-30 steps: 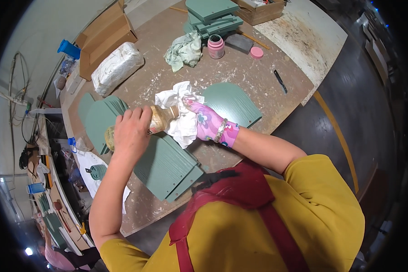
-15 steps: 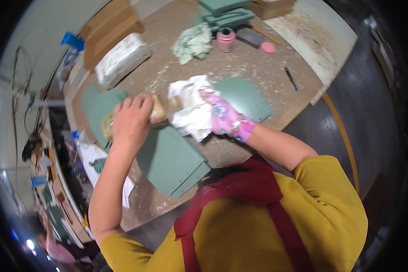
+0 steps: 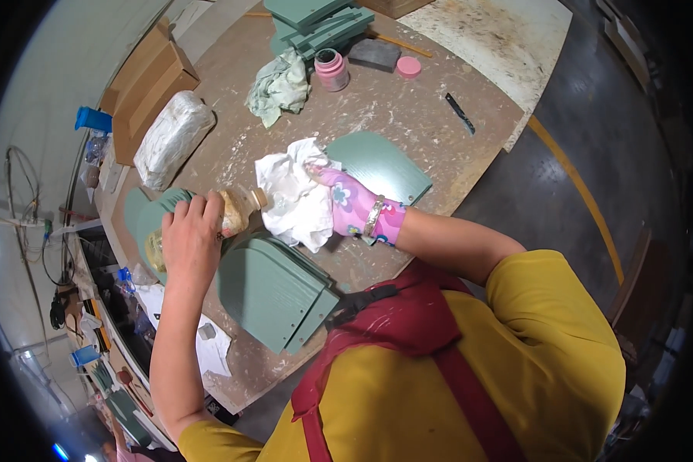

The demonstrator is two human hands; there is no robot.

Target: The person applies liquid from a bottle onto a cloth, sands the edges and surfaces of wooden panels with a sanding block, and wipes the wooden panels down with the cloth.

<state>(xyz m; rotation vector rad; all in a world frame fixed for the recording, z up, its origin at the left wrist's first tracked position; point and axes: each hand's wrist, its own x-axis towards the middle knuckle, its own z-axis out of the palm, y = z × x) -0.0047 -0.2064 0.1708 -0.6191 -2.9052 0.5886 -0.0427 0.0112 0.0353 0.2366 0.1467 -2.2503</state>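
1. Gripping a tilted, see-through bottle (image 3: 239, 211) with yellowish patches, the bare left hand (image 3: 192, 235) curls its fingers around the middle.
2. The right hand (image 3: 354, 203), in a pink flowered glove, holds a soft, crumpled white cloth (image 3: 288, 194), thumb on top; its other fingers are mostly hidden.
3. The bottle's narrow neck points at the cloth, just beside its left edge, above the scuffed brown tabletop (image 3: 396, 115).
4. Nearer the body lie stacked green boards (image 3: 266, 299), flat, grooved, with small holes; a glossy, round-ended board (image 3: 381, 160) lies beyond the glove.
5. Farther back sit a wrinkled pale-green rag (image 3: 279, 88), a round pink jar (image 3: 332, 73), a pink lid (image 3: 409, 68) and a rough grey block (image 3: 374, 55).
6. A slim black knife (image 3: 460, 114) lies to the right; a lumpy white package (image 3: 175, 138) rests at left beside an open cardboard box (image 3: 160, 81).
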